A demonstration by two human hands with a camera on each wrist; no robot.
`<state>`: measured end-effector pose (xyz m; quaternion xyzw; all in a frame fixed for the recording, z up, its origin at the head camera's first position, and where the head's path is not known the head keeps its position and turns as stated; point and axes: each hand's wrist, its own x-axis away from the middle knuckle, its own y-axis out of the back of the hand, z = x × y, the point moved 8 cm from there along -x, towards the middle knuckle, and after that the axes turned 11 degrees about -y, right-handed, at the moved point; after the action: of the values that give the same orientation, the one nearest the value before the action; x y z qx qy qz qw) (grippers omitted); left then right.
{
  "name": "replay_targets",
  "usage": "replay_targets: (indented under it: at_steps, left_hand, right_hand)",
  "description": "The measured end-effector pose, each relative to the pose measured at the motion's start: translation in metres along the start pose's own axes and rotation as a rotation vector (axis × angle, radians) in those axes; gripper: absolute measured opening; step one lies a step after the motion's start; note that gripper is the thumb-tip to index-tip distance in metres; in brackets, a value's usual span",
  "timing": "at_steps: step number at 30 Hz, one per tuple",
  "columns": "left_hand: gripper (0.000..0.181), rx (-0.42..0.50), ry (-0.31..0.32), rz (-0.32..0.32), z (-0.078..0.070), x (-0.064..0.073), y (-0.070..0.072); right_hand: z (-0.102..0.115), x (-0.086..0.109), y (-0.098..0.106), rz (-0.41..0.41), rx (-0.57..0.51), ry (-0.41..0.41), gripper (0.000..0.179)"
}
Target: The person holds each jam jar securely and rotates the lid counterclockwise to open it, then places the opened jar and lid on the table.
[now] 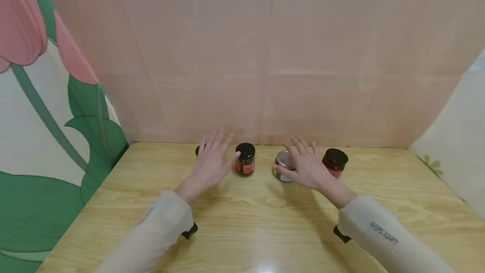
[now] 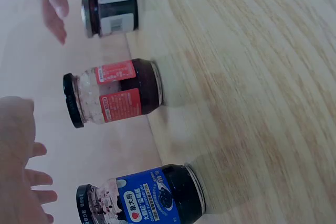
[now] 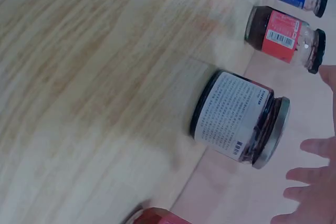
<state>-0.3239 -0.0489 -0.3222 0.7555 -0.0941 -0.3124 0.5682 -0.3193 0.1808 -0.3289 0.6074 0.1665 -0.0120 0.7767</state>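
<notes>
Four is avoided here: several glass jars stand upright in a row. My left hand (image 1: 210, 164), fingers spread, hovers in front of a jar with a blue label (image 2: 149, 199), hiding most of it in the head view. Just right of that hand is a black-lidded jar with a red label (image 1: 245, 161), its thumb overlapping the lid. My right hand (image 1: 308, 168), fingers also spread, overlaps a silver-lidded jar with a white label (image 3: 233, 116). Beside the right wrist stands another black-lidded, red-labelled jar (image 1: 335, 160). Neither hand holds anything.
The jars stand toward the back of a wooden table (image 1: 242, 231), near a pinkish cloth backdrop (image 1: 212, 54). A cloth with a tulip print (image 1: 30, 108) hangs at the left, and a pale one (image 1: 454, 138) at the right. Small black devices (image 1: 190, 231) sit under both cuffs.
</notes>
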Motion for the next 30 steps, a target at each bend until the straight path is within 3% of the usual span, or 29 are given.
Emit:
replay_targets:
  at_steps: [8, 13, 19, 30]
  left_hand:
    - [0.048, -0.001, -0.059, -0.204, 0.001, 0.009, 0.019]
    - [0.040, -0.011, -0.105, -0.323, 0.005, 0.020, 0.030]
    - [0.041, -0.028, -0.114, -0.324, 0.011, 0.031, 0.032]
    - [0.045, -0.020, -0.059, -0.291, 0.025, 0.041, 0.032]
  right_hand:
    - [0.015, 0.006, 0.015, -0.239, -0.065, 0.151, 0.051]
    - [0.028, 0.013, 0.021, -0.301, -0.104, 0.199, 0.033]
    - [0.036, 0.015, 0.022, -0.306, -0.129, 0.216, 0.023]
    - [0.039, 0.017, 0.021, -0.293, -0.141, 0.212, 0.018]
